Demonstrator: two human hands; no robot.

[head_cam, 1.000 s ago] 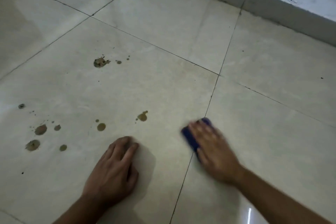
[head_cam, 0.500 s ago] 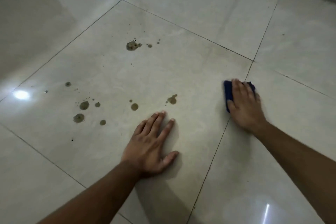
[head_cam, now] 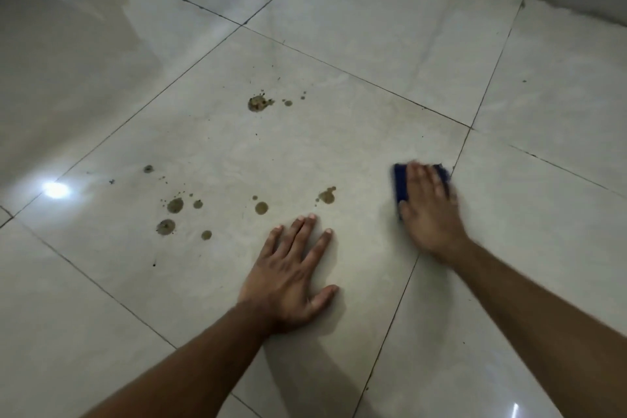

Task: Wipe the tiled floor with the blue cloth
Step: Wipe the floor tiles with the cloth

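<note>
Cloth (head_cam: 400, 185): under your flat right hand (head_cam: 428, 210), mid-wipe.
Left hand (head_cam: 291, 273): spread flat, empty, bracing.
Next: sweep left onto stains (head_cam: 259, 102).

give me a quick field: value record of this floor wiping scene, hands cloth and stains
left hand: flat on the tile, fingers spread, holds nothing
right hand: pressed flat on the blue cloth, blurred
blue cloth: on the tiled floor, beside a grout line
brown stains: scattered on the same tile, left of the cloth, not wiped yet
nearest stain: just past the left fingertips
</note>
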